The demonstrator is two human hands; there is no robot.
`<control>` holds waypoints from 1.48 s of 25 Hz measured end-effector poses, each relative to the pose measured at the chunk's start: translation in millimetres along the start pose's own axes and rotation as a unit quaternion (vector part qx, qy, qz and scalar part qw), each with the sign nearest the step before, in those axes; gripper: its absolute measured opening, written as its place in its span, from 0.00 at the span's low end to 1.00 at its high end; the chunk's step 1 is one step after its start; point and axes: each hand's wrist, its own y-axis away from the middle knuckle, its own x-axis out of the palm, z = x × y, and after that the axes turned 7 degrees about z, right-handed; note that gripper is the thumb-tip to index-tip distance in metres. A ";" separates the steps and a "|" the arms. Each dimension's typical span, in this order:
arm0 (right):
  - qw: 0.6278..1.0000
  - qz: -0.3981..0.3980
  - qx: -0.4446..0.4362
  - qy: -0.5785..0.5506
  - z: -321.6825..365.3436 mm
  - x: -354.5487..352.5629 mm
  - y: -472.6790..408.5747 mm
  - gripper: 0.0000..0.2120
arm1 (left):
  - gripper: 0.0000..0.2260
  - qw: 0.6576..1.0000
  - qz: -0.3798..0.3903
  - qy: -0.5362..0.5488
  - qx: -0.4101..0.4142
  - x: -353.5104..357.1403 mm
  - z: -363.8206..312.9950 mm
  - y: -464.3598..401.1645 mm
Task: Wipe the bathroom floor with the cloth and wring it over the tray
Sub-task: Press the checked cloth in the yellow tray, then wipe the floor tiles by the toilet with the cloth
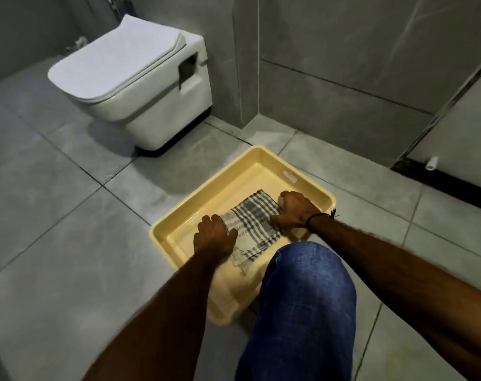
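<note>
I am crouching on the grey tiled floor [55,215], and my knee in blue jeans [302,298] is in front of me, over the near corner of the yellow tray [264,158]. The tray stands on the floor, turned like a diamond, with a little water on its bottom (it shines near the far side). The checked cloth [250,224] lies flat and folded inside the tray, more to the near right part, and its near end is close to my knee.

My left hand [214,237] rests on the left edge of the cloth with the fingers bent down over it; I cannot tell if they really pinch the fabric or only press it. My right hand [294,209] is on the right edge of the cloth, fingers curled against it in the same way, and it has a dark thread band [320,217] around the wrist.

Far to the left hangs a white toilet [135,86] with the lid closed. Far on the right is a small white door stopper [431,163] beside the dark threshold.
</note>
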 end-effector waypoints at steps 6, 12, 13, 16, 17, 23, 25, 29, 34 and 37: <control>0.977 0.064 0.057 -0.193 3.7 7.6 -12.5 0.12 | 0.21 0.958 0.032 0.251 -0.133 12.8 -21.1 -26.9; 0.896 0.066 0.054 -0.435 -7.4 -32.4 25.3 0.10 | 0.17 0.909 0.045 0.408 -0.072 -28.5 -65.1 -24.5; 0.879 0.048 0.056 -0.472 -14.0 -43.2 37.7 0.13 | 0.16 0.909 0.053 0.410 -0.047 -38.1 -76.5 -19.7; 0.844 -0.004 0.062 -0.533 -44.0 -75.3 84.5 0.17 | 0.17 0.918 0.079 0.388 0.029 -63.9 -130.0 3.8; 0.836 -0.017 0.067 -0.545 -54.5 -83.0 102.0 0.16 | 0.18 0.922 0.079 0.376 0.056 -68.5 -152.2 14.2; 0.667 -0.083 0.107 -0.733 -143.0 -84.0 214.2 0.28 | 0.10 0.880 0.232 0.360 0.205 -27.3 -290.7 101.9; 0.621 -0.106 0.116 -0.768 -177.5 -56.2 248.8 0.30 | 0.12 0.893 0.229 0.318 0.223 7.6 -312.3 117.6; 0.600 -0.214 0.268 -0.723 -244.3 29.5 292.3 0.18 | 0.18 0.929 0.114 -0.011 0.353 101.1 -304.2 111.6; 0.652 -0.216 0.454 -0.568 -317.8 129.4 304.2 0.24 | 0.29 0.865 0.097 -0.268 0.413 217.7 -257.2 70.4; 0.689 -0.194 0.511 -0.476 -346.0 175.5 303.2 0.26 | 0.31 0.859 0.118 -0.302 0.397 265.8 -230.8 45.0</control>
